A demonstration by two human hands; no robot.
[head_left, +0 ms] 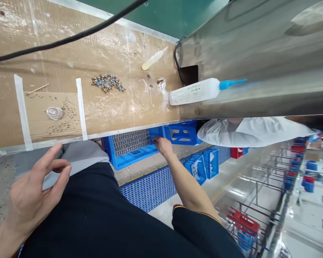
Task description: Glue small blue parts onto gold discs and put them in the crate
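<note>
My left hand [40, 179] is raised at the lower left, over my lap and just off the table's front edge. Its index finger is stretched out, thumb and another finger are apart, and it holds nothing I can see. My right hand [163, 146] reaches to the right end of a blue crate [133, 157] below the table. The fingertips there are pinched together, and whatever is between them is too small to make out. Inside the crate, small metal parts [131, 141] stand in dense rows. A pile of small brass-and-blue parts [107, 82] lies on the table.
A white bottle with a blue nozzle [195, 92] lies on the cardboard-covered table [118, 114]. Left of it are a stick [37, 89] and a clear round dish [55, 113]. A black cable [78, 36] crosses above. A person's white sleeve [231, 132] shows beyond the metal housing [247, 71].
</note>
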